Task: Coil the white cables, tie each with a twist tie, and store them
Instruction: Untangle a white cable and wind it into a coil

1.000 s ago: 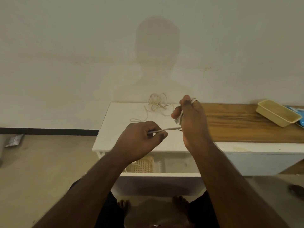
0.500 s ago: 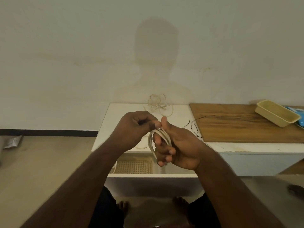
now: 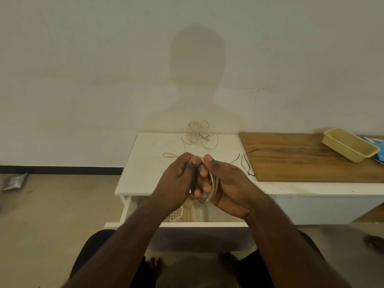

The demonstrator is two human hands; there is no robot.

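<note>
A coiled white cable [image 3: 214, 189] sits between both my hands above the front of the white table [image 3: 145, 163]. My right hand [image 3: 228, 190] grips the coil with its fingers curled through it. My left hand [image 3: 178, 181] closes over the coil's left side, thumb beside the right thumb. A tangle of loose white cables [image 3: 197, 135] lies at the back of the table. A small cable loop [image 3: 169, 155] lies just beyond my left hand. Thin black twist ties [image 3: 246, 161] lie on the table to the right of my hands.
An open white drawer [image 3: 176, 224] below my hands holds woven baskets [image 3: 180, 214]. A wooden board [image 3: 307, 156] covers the table's right part, with a yellow tray [image 3: 351, 144] and a blue object [image 3: 376, 151] at its far right. A grey packet [image 3: 15, 181] lies on the floor.
My hands came together from stretching one cable strand; the cable is now gathered into a coil held in my right hand, and my left hand has closed against it.
</note>
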